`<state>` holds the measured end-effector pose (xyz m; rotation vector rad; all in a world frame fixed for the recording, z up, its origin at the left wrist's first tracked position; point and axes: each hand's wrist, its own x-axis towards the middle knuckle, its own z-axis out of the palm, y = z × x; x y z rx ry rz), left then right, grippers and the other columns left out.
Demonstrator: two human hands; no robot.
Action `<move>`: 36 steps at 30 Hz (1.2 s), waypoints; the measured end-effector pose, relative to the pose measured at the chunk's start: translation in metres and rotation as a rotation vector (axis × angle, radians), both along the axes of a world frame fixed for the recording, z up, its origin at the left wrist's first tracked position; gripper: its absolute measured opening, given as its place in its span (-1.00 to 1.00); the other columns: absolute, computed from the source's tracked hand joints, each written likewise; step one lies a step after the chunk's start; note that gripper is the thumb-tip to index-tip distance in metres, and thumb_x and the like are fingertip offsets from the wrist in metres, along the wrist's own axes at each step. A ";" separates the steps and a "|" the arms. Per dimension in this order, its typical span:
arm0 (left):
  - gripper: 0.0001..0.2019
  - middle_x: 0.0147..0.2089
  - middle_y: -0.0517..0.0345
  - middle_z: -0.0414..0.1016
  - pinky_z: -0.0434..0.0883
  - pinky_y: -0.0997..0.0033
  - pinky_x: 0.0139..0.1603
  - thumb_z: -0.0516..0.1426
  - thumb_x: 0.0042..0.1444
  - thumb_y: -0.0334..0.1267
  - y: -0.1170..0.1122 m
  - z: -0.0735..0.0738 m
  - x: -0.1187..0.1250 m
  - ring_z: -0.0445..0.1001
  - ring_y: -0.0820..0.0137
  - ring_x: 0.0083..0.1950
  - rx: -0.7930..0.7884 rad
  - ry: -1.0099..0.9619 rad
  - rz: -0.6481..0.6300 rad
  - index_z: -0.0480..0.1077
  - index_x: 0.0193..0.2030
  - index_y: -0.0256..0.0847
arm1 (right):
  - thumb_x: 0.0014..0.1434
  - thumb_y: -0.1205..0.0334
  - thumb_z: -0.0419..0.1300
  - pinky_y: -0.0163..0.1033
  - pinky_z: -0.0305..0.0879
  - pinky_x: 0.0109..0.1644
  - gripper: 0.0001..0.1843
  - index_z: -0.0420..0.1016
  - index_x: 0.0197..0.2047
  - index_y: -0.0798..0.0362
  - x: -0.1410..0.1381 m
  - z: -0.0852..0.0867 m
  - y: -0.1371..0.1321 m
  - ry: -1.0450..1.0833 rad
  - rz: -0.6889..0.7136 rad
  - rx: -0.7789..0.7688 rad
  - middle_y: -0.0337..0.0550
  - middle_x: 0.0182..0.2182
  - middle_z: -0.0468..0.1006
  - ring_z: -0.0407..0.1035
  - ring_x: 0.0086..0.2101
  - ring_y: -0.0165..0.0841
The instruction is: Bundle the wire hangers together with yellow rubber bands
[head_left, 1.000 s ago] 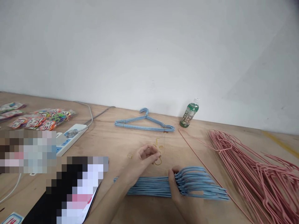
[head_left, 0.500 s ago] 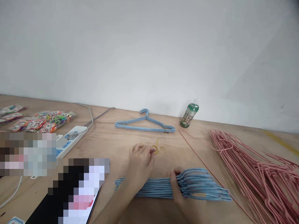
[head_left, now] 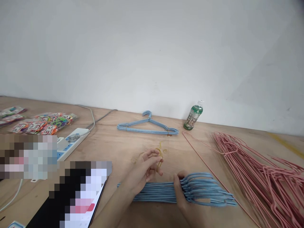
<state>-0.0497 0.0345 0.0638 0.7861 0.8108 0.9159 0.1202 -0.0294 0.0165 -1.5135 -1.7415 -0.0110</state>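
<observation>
My right hand (head_left: 181, 191) is wrapped round a stack of blue wire hangers (head_left: 201, 186) near the table's front edge, with the thumb on the near side. My left hand (head_left: 148, 167) is raised over the left part of that stack. Its thumb and index finger pinch a yellow rubber band (head_left: 160, 163), which dangles as a thin loop. More yellow rubber bands (head_left: 165, 151) lie on the table just beyond this hand. Farther back rests a flat bundle of blue hangers (head_left: 147, 131), with bands round its two ends.
Many pink wire hangers (head_left: 256, 171) are heaped at the right. A green-labelled bottle (head_left: 193, 117) stands by the wall. On the left are a white power strip (head_left: 80, 134) with cables, bagged colourful items (head_left: 47, 123) and a pixelated dark device (head_left: 78, 190).
My left hand has lifted from the rubber bands on the table and turned, drawing back slightly with one band in its fingers. The right hand keeps its hold on the hangers.
</observation>
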 end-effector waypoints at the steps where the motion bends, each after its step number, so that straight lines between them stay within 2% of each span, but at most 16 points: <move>1: -0.76 -0.26 0.24 0.48 -0.02 0.69 -0.73 0.23 0.06 -0.23 0.001 -0.001 -0.001 0.45 0.63 -0.53 -0.019 -0.034 -0.016 0.31 -0.14 -0.17 | 0.28 0.08 0.11 -0.08 0.39 -0.03 -0.69 0.40 0.04 0.02 0.000 0.000 0.000 0.001 -0.002 0.004 -0.09 0.02 0.42 0.38 -0.09 -0.28; 5: -0.61 0.01 0.02 0.51 0.04 0.72 -0.71 0.19 0.12 -0.27 0.001 -0.001 -0.004 0.45 0.67 -0.51 -0.035 -0.102 -0.081 0.31 0.10 -0.13 | 0.28 0.08 0.12 -0.08 0.39 -0.03 -0.69 0.40 0.04 0.02 -0.002 0.000 -0.001 -0.001 -0.020 0.025 -0.09 0.03 0.42 0.38 -0.08 -0.27; 8: -0.56 0.17 -0.01 0.42 -0.02 0.73 -0.73 0.20 0.13 -0.25 -0.002 0.003 -0.004 0.47 0.68 -0.49 0.028 -0.087 -0.086 0.28 0.16 -0.05 | 0.28 0.08 0.11 -0.10 0.40 -0.05 -0.69 0.40 0.02 0.02 -0.003 0.002 -0.002 -0.014 -0.041 0.043 -0.09 0.00 0.43 0.39 -0.11 -0.30; 11: -0.53 0.18 0.02 0.42 -0.04 0.73 -0.75 0.26 0.06 -0.24 -0.006 0.005 -0.003 0.44 0.70 -0.55 0.112 0.006 -0.093 0.30 0.13 0.00 | 0.27 0.04 0.11 -0.16 0.41 -0.15 -0.72 0.46 -0.12 0.05 -0.003 0.006 -0.002 -0.025 -0.068 0.068 -0.13 -0.19 0.51 0.42 -0.25 -0.35; 13: -0.48 0.11 0.01 0.48 0.06 0.71 -0.74 0.32 -0.02 -0.22 -0.007 0.004 -0.001 0.49 0.60 -0.53 0.195 0.101 -0.110 0.31 0.11 -0.04 | 0.23 0.00 0.13 -0.19 0.39 -0.25 -0.74 0.48 -0.27 0.02 -0.004 0.009 -0.001 -0.024 -0.087 0.092 -0.17 -0.38 0.52 0.42 -0.38 -0.33; 15: -0.42 0.02 0.01 0.54 0.34 0.63 -0.57 0.36 -0.10 -0.23 -0.008 0.003 0.001 0.58 0.43 -0.35 0.277 0.145 -0.141 0.33 0.10 -0.08 | 0.20 -0.01 0.14 -0.21 0.35 -0.34 -0.74 0.48 -0.35 -0.02 -0.004 0.012 0.001 -0.018 -0.097 0.115 -0.19 -0.51 0.49 0.40 -0.47 -0.31; 17: -0.37 -0.05 0.03 0.57 0.50 0.43 -0.20 0.38 -0.14 -0.27 -0.008 0.001 0.003 0.57 0.28 -0.09 0.335 0.158 -0.170 0.33 0.12 -0.09 | 0.19 -0.02 0.12 -0.23 0.31 -0.40 -0.73 0.49 -0.36 -0.03 -0.005 0.013 0.003 -0.011 -0.089 0.128 -0.21 -0.56 0.47 0.38 -0.51 -0.31; 19: -0.34 -0.02 0.04 0.56 0.43 0.25 0.07 0.38 -0.14 -0.29 -0.009 -0.002 0.005 0.46 0.21 0.11 0.381 0.188 -0.188 0.32 0.15 -0.06 | 0.20 0.00 0.10 -0.24 0.29 -0.41 -0.73 0.50 -0.32 -0.02 -0.004 0.013 0.005 -0.006 -0.069 0.137 -0.21 -0.57 0.46 0.36 -0.52 -0.32; 21: -0.31 0.03 0.04 0.52 0.37 0.19 0.15 0.38 -0.14 -0.30 -0.009 -0.006 0.007 0.38 0.20 0.19 0.421 0.219 -0.182 0.30 0.18 -0.03 | 0.19 0.02 0.12 -0.22 0.28 -0.37 -0.75 0.51 -0.28 0.00 -0.004 0.012 0.006 -0.004 -0.054 0.154 -0.19 -0.54 0.48 0.37 -0.49 -0.30; 24: -0.25 0.02 0.03 0.50 0.37 0.15 0.14 0.38 -0.13 -0.31 -0.008 -0.015 0.011 0.41 0.21 0.14 0.428 0.174 -0.186 0.23 0.23 -0.03 | 0.16 0.07 0.17 -0.16 0.26 -0.30 -0.77 0.52 -0.26 0.03 -0.002 0.013 0.006 -0.002 -0.034 0.195 -0.13 -0.49 0.52 0.39 -0.42 -0.25; 29: -0.49 0.00 -0.02 0.46 0.40 0.17 0.06 0.25 0.07 -0.16 -0.005 -0.021 0.018 0.47 0.24 0.04 0.437 0.147 -0.142 0.26 0.16 -0.13 | 0.12 0.22 0.22 -0.17 0.25 -0.28 -0.93 0.53 -0.32 0.00 -0.001 0.019 0.006 0.063 0.057 0.238 -0.18 -0.47 0.53 0.39 -0.40 -0.28; 31: -0.54 -0.02 -0.01 0.48 0.40 0.21 0.04 0.22 0.11 -0.13 -0.007 -0.020 0.020 0.49 0.27 0.00 0.452 0.170 -0.145 0.28 0.14 -0.15 | 0.12 0.25 0.22 -0.16 0.29 -0.22 -0.91 0.52 -0.26 -0.01 0.001 0.020 0.005 0.119 0.136 0.167 -0.18 -0.40 0.55 0.41 -0.34 -0.27; 36: -0.64 -0.06 0.06 0.52 0.41 0.34 -0.03 0.13 0.18 -0.05 -0.015 -0.017 0.024 0.49 0.31 -0.03 0.506 0.356 -0.162 0.39 0.07 -0.11 | 0.17 0.22 0.15 -0.12 0.35 -0.02 -0.78 0.50 -0.10 -0.01 0.011 0.023 0.004 0.224 0.333 -0.150 -0.15 -0.22 0.59 0.46 -0.17 -0.25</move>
